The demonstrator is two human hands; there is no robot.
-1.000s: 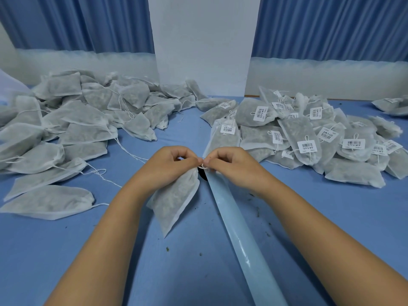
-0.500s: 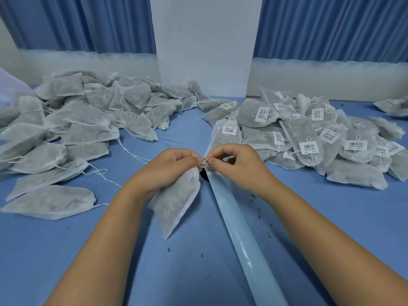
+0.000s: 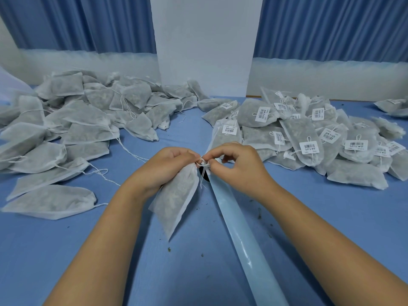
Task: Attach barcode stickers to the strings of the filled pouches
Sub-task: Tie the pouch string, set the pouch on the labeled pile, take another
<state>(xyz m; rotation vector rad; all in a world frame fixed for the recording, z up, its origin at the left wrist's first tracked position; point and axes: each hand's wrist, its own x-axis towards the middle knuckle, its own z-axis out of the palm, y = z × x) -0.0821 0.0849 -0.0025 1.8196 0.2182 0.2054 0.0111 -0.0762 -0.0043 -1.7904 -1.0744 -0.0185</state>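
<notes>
Head view: the left hand still grips the top of one filled pouch, fingers curled round its neck, and the pouch hangs down to the blue counter just as before. The right hand has changed. Its back fingers are now lifted and spread a little, while its thumb and first finger pinch the string. A small loop of string now shows between the two hands, and two loose ends hang down beside the pouch. The pile of plain pouches on the left and the pile of pouches with stickers on the right have not moved. The long pale strip runs under the right hand, so its far end is hidden. A dark spot sits below the hands, too covered to make out. Whether a sticker is on the string yet cannot be told.
</notes>
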